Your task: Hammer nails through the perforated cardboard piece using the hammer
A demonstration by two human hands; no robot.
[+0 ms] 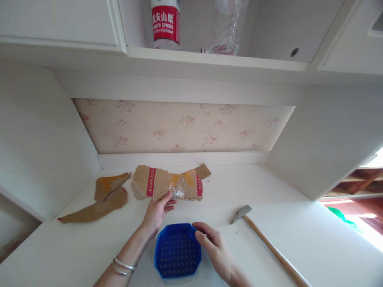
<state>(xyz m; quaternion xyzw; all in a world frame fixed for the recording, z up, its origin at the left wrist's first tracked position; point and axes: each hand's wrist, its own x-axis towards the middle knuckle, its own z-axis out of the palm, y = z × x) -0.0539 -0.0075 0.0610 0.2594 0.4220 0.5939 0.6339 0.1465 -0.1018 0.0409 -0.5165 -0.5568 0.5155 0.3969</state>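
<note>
White desktop (pixel 215 195) bears a blue basket (pixel 178 252), its holed floor showing, the right hand (pixel 216 245) at its rim, thumb and fingers slightly apart, the left hand (pixel 156 211) half-curled at the cardboard (pixel 161 181) beyond, both grips unclear, and a cupboard (pixel 191 56) above holds two bottles (pixel 166 24).

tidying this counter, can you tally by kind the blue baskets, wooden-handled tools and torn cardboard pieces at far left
Blue basket: 1
Wooden-handled tool: 1
Torn cardboard pieces at far left: 2
Total: 4
</note>
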